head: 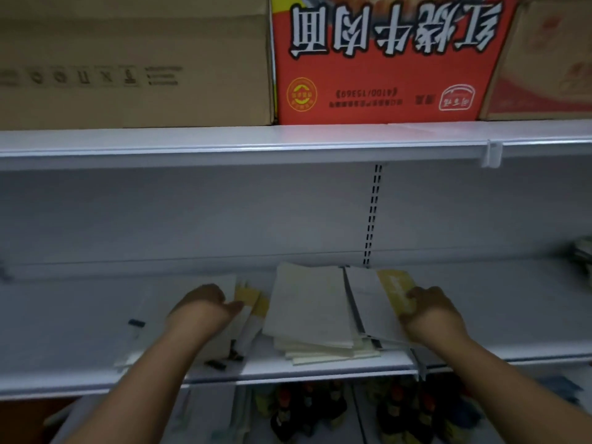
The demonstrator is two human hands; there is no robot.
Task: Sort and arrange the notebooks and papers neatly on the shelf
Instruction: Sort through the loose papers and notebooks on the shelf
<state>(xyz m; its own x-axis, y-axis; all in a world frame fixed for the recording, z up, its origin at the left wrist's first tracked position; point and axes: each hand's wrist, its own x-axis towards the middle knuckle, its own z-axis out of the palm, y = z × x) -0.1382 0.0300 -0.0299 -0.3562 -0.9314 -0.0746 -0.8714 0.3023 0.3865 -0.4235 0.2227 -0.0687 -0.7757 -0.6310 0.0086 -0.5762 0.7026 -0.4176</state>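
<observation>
Masking papers (368, 299): left hand (205, 307), right hand (432, 312)

Frame is running dim and greyish. Light is coming from above: the upper shelf lip (243, 145) is glaring white and the red carton (384, 59) is reading brightest, while the bay beneath is sitting in shadow. I am seeing the papers (307, 309) going soft and the bottles (307, 411) below blurring badly. Shelf lines are bowing toward the edges.

Saw a white shelf (272, 368), a cream paper stack (307, 312), a pale grey notebook (368, 302) crossed by a yellow band. Noted black binder clips (215, 364). Found a red carton (384, 75) lettered in white, yellow-sealed, and a plain brown carton (128, 43).
</observation>
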